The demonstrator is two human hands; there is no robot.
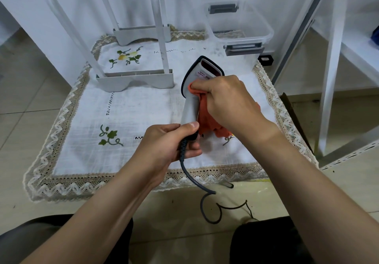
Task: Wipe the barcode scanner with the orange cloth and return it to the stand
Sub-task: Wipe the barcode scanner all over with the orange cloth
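The white barcode scanner [203,73] with a dark rim is held up over the cloth-covered table, its red window facing away. My left hand [164,146] grips the bottom of its handle, where the dark cable [192,178] leaves and hangs to the floor. My right hand [227,99] holds the bunched orange cloth [207,118] against the scanner's neck and handle. A small black piece [266,59], possibly the stand, sits at the table's far right corner.
A white embroidered tablecloth [127,107] with a lace border covers the low table. White rack feet [135,80] stand on its far left. A clear plastic box [240,27] sits at the back right. White shelving [336,58] rises on the right.
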